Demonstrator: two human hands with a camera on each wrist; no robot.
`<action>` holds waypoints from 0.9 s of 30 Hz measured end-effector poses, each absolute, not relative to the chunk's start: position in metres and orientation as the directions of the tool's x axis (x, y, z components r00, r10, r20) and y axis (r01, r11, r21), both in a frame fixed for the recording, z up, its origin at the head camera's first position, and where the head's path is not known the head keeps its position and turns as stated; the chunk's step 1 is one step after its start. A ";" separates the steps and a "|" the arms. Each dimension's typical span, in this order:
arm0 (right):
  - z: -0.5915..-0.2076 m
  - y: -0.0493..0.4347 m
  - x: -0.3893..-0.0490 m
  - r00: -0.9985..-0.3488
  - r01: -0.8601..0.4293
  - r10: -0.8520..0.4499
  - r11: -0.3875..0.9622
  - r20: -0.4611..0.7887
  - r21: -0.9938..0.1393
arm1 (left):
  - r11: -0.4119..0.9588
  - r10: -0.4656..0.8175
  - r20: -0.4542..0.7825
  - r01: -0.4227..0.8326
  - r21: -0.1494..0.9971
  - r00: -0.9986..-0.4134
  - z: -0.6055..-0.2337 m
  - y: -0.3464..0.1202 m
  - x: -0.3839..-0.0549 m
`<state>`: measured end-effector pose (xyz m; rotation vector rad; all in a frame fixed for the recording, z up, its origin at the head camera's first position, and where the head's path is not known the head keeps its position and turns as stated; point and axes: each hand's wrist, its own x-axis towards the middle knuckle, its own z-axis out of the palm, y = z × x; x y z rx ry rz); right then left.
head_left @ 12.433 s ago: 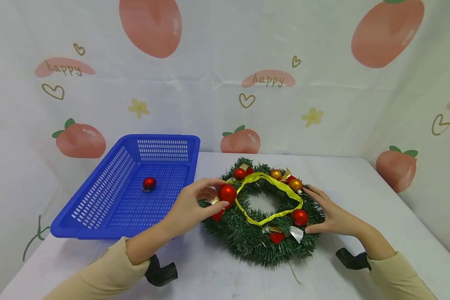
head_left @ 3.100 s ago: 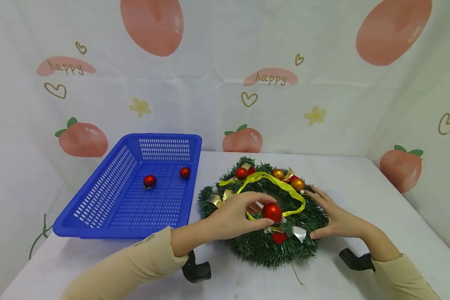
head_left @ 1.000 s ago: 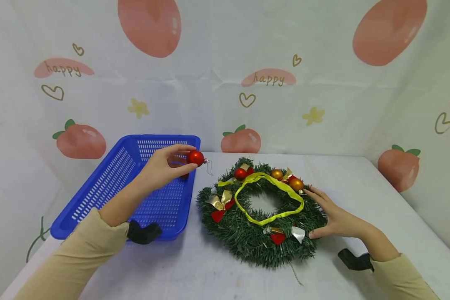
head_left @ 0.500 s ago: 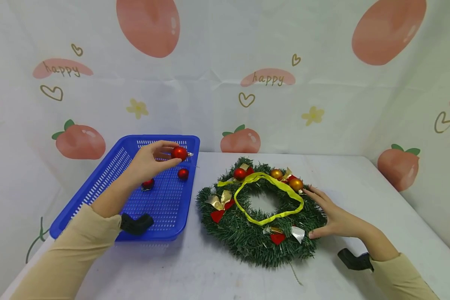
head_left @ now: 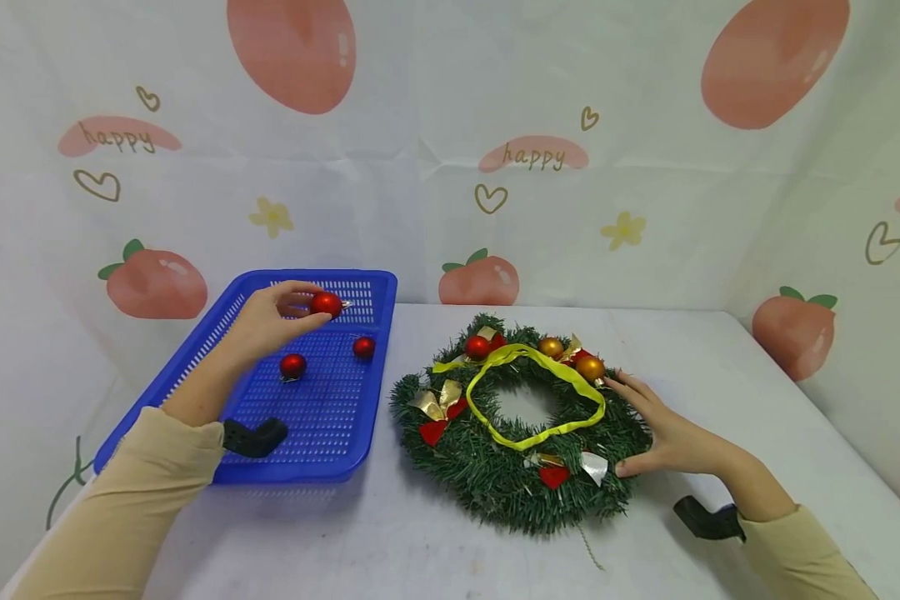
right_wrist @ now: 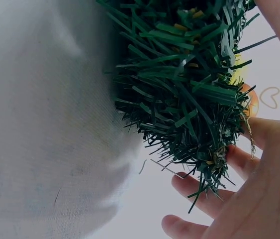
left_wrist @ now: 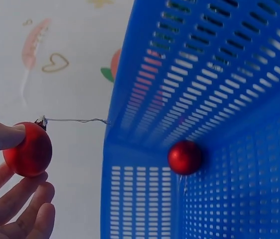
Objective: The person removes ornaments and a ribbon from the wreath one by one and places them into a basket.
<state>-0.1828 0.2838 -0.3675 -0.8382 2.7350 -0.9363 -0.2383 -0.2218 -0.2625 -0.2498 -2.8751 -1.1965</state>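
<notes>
My left hand (head_left: 266, 321) pinches a shiny red Christmas ball (head_left: 326, 305) between thumb and fingers, above the back part of the blue basket (head_left: 384, 367). In the left wrist view, a thin wire hook sticks out from the ball's silver cap. Two more red balls lie inside the basket, one near the middle (head_left: 293, 366) and one by the right wall (head_left: 363, 347). My right hand (head_left: 667, 433) rests with spread fingers against the right side of a green wreath (head_left: 495, 483). In the right wrist view, part of its fingers is hidden behind the wreath's needles.
On the wreath are a red ball (head_left: 477, 347), two gold balls (head_left: 590, 367), gold and silver bows and a loop of yellow ribbon (head_left: 487, 425). White cloth covers the table (head_left: 390, 533). A printed curtain (head_left: 420, 108) hangs behind.
The red ball once at the wreath's lower right is now in my left hand, which has moved left over the basket. A second ball has appeared in the basket. My right hand stays at the wreath.
</notes>
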 end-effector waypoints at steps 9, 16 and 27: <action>-0.366 0.282 -0.182 -0.836 -0.463 -0.546 0.648 0.055 -0.605 | 0.743 0.180 0.019 0.149 0.653 -0.983 -0.268 -0.232 -0.245; -0.367 0.283 -0.182 -0.839 -0.457 -0.542 0.651 0.050 -0.606 | 0.779 0.223 -0.036 0.156 0.607 -0.974 -0.275 -0.239 -0.248; -0.369 0.285 -0.184 -0.836 -0.464 -0.546 0.651 0.053 -0.601 | 0.809 0.227 -0.070 0.148 0.569 -0.971 -0.282 -0.250 -0.254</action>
